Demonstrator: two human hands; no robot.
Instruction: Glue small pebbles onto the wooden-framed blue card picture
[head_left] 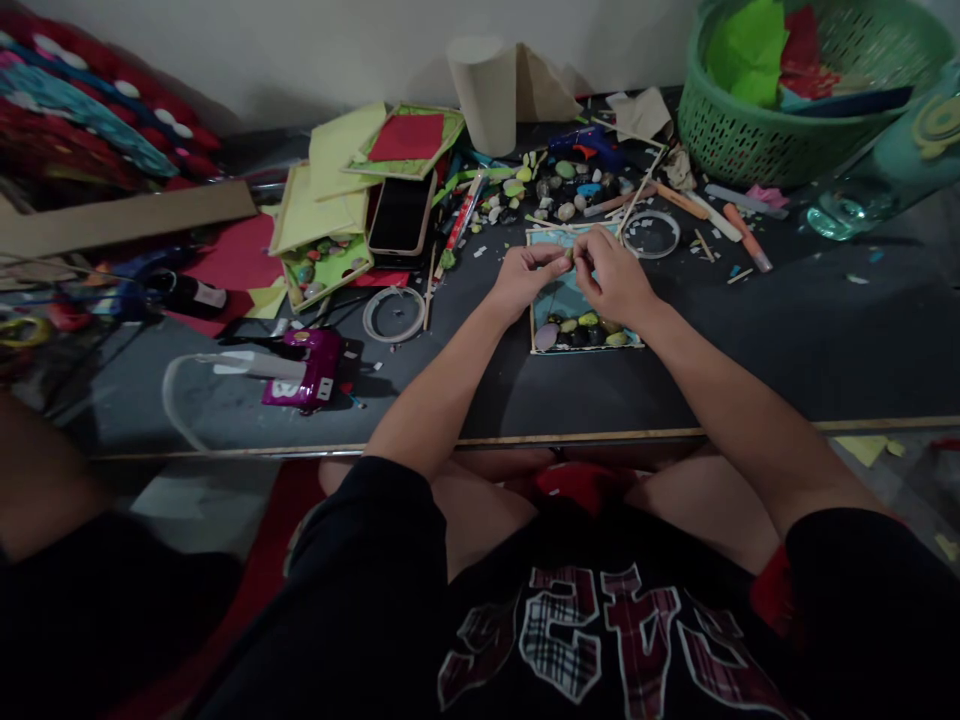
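Lying nearest on the dark counter (750, 370), a purple device (306, 370) sits well left of a blue framed panel (551, 300), whose near side carries clustered stones (589, 330). Over its far part, the left hand (523, 277) and right hand (616, 277) meet, fingertips pinching a small greenish piece (569, 255). Farther back, loose pebbles (568, 190) lie scattered between a black-screened phone (401, 215) and a green basket (750, 135); a pale cup (486, 100) stands near the wall (300, 50).

One blue panel (564, 300) — two clear rings (368, 320) — one phone (400, 215), one basket (739, 140).
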